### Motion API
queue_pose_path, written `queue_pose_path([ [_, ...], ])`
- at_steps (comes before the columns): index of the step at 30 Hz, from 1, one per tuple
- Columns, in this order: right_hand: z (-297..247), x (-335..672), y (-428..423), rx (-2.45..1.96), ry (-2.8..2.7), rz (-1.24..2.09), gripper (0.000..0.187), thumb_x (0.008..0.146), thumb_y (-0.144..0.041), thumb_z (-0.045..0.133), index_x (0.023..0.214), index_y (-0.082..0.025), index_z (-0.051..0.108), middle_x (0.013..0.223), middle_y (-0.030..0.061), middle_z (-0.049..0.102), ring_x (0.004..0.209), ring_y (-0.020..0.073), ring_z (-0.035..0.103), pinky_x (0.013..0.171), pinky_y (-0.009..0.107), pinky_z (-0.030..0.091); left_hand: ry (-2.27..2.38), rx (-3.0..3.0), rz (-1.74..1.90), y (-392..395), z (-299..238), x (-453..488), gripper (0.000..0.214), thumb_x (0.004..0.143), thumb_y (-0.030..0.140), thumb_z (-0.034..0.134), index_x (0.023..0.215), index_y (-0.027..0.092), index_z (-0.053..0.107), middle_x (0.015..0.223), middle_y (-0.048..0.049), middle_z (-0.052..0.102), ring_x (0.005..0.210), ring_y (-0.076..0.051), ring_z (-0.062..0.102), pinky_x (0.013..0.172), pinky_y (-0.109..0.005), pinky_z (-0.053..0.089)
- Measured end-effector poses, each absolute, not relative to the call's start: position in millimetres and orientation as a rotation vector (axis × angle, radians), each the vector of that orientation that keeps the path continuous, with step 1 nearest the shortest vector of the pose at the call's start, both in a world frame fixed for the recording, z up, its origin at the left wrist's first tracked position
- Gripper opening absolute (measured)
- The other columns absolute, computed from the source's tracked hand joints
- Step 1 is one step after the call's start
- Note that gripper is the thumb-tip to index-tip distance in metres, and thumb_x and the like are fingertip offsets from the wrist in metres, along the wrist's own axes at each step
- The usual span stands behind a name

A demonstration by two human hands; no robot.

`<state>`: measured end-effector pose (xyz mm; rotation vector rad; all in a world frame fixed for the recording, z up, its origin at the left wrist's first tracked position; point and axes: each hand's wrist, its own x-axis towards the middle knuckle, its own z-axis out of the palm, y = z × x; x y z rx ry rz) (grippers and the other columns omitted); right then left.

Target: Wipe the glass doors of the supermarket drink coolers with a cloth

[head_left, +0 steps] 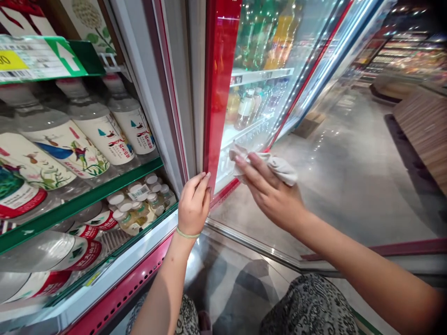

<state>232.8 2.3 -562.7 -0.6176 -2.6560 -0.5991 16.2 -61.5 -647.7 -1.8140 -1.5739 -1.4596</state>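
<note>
My right hand [270, 190] presses a white cloth [279, 166] flat against the glass of the open fridge door [314, 139], low down near its red frame [220, 93]. The fingers lie stretched over the cloth. My left hand [193, 204] grips the inner edge of that red door frame with curled fingers; a thin green band circles its wrist.
The open fridge at left has green-edged shelves [84, 197] holding large water bottles [94, 130] and smaller capped bottles [139, 204]. A price tag [35, 58] hangs above. A shop aisle and wooden display [426, 125] lie to the right. My patterned knees [307, 307] are below.
</note>
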Motion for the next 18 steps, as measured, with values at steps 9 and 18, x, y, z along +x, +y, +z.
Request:
queue_pose_path([
  [9,-598.2,204.5,4.3,-0.496,-2.693,-0.439,0.059,0.101,-0.006,0.042,0.155,-0.029,0.046,0.165,-0.0016,0.043,0.157,0.0168,0.031,0.127,0.039,0.038,-1.547,-1.8,-1.489,-65.2,-646.4,9.6,0.039,0.102,0.01,0.051,0.138,0.019,0.063,0.129,-0.0135,0.068,0.125,-0.021,0.063,0.11,-0.039,0.053],
  [18,-654.1,183.7,6.2,-0.3,-2.72,-0.552,0.052,0.098,-0.003,0.042,0.145,-0.017,0.058,0.153,0.0044,0.059,0.151,0.015,0.043,0.129,0.032,0.033,-1.589,-1.801,-1.479,-69.8,-651.6,3.3,0.037,0.104,0.012,0.048,0.138,0.018,0.063,0.128,-0.0137,0.068,0.124,-0.021,0.063,0.109,-0.038,0.052],
])
